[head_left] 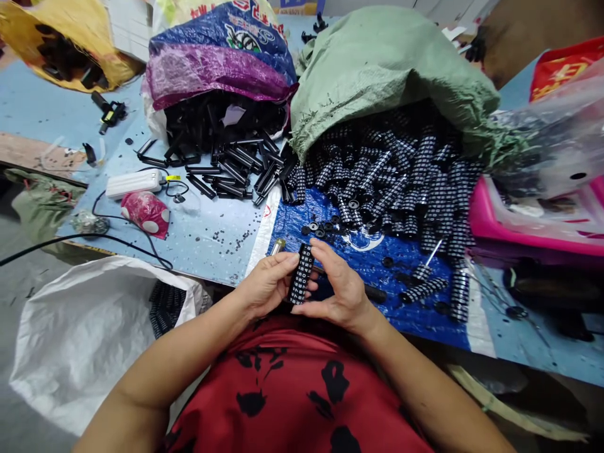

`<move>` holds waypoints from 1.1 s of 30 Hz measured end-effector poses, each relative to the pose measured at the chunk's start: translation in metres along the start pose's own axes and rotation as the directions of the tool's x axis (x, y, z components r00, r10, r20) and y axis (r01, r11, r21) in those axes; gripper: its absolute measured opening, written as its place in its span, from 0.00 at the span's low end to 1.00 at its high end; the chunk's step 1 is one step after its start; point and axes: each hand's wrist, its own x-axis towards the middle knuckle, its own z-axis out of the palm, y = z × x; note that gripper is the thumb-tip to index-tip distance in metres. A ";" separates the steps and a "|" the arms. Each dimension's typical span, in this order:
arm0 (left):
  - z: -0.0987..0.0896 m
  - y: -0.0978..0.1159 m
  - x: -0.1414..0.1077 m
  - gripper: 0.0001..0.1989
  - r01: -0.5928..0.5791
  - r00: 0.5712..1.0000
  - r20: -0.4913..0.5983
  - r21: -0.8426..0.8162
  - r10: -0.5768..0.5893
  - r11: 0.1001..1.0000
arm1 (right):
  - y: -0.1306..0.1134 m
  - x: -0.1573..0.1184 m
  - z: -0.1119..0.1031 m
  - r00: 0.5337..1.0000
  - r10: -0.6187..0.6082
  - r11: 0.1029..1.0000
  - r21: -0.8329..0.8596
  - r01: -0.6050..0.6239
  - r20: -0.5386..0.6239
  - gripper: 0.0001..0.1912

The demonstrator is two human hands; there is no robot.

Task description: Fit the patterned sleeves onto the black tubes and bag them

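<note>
Between my hands is a black cylinder printed with rows of white digits (pixel 301 277), made like a stack of number dials and held nearly upright. My left hand (pixel 262 286) pinches its left side with the thumb, and its fingers curl behind. At the two ends, my right hand (pixel 346 292) grips it with the thumb below and the index finger on top. Just beyond the left fingers is a metal piece with a brass-coloured tip (pixel 278 246). A dark handle-like bar (pixel 375 294) lies behind my right hand, partly hidden. Small black discs (pixel 315 228) are scattered ahead.
Many similar digit cylinders (pixel 377 182) spill from a green sack (pixel 391 69) onto blue sheeting (pixel 302 211). Black channel-shaped parts (pixel 231 167) spill from a purple-blue bag (pixel 212 69). A white sack (pixel 85 333) hangs open at lower left. A pink bin (pixel 514 245) stands right; a cable (pixel 94 238) crosses left.
</note>
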 end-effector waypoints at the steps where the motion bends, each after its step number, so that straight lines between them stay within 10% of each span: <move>1: -0.001 -0.001 0.001 0.24 -0.005 1.000 -0.009 -0.011 0.005 1.000 | 0.000 -0.001 0.001 1.000 0.014 1.000 0.015 -0.014 0.005 0.59; 6: -0.021 -0.001 0.006 0.23 -0.289 0.928 -0.144 0.304 0.344 0.908 | 0.002 -0.025 -0.004 0.982 0.186 0.963 -0.206 -0.174 0.040 0.49; 10: -0.053 0.022 0.005 0.12 -0.309 0.768 -0.009 0.871 0.640 0.382 | 0.007 -0.047 -0.012 0.937 0.337 0.834 -0.491 -0.251 0.094 0.15; 13: -0.068 0.044 0.006 0.11 -0.126 0.834 0.055 0.988 0.550 0.093 | 0.004 -0.043 -0.017 0.949 0.311 0.838 -0.487 -0.246 0.057 0.12; 18: -0.073 0.059 0.014 0.16 -0.060 0.942 0.009 0.988 0.336 0.141 | -0.003 -0.022 -0.018 0.975 0.200 0.917 -0.331 -0.222 -0.099 0.15; 23: -0.075 0.060 0.020 0.16 -0.087 0.954 0.020 0.973 0.298 0.214 | 0.000 -0.020 -0.012 0.971 0.214 0.885 -0.442 -0.144 0.111 0.11; 28: -0.075 0.073 0.033 0.19 -0.075 0.980 0.048 0.988 0.196 0.133 | -0.012 -0.017 -0.010 0.998 0.053 0.959 -0.282 -0.039 0.041 0.17; 33: -0.061 0.076 0.044 0.18 -0.015 0.987 0.013 1.000 0.161 0.008 | -0.018 -0.022 0.003 0.968 0.027 0.953 -0.298 0.050 0.248 0.14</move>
